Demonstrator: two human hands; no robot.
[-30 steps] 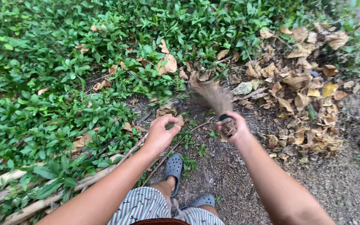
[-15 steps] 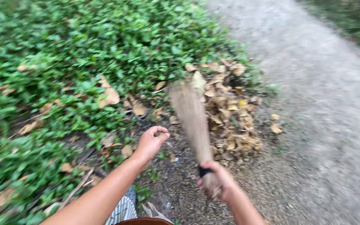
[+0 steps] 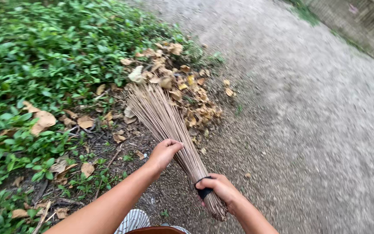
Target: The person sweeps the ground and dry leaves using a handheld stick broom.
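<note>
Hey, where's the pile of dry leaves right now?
In the head view the pile of dry leaves lies up centre, at the edge of the gravel path, right of the green plants, just past the stick broom tips.

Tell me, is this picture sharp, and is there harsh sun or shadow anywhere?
Head view: soft, even daylight, no hard shadows or glare; the broom, both hands and the dry leaf pile look fairly sharp, while the gravel path at right is slightly smeared.

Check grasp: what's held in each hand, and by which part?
The right hand grips the stick broom near its bound butt end, at the black band. The left hand rests on the sticks partway up the bundle, fingers curled over them.
</note>
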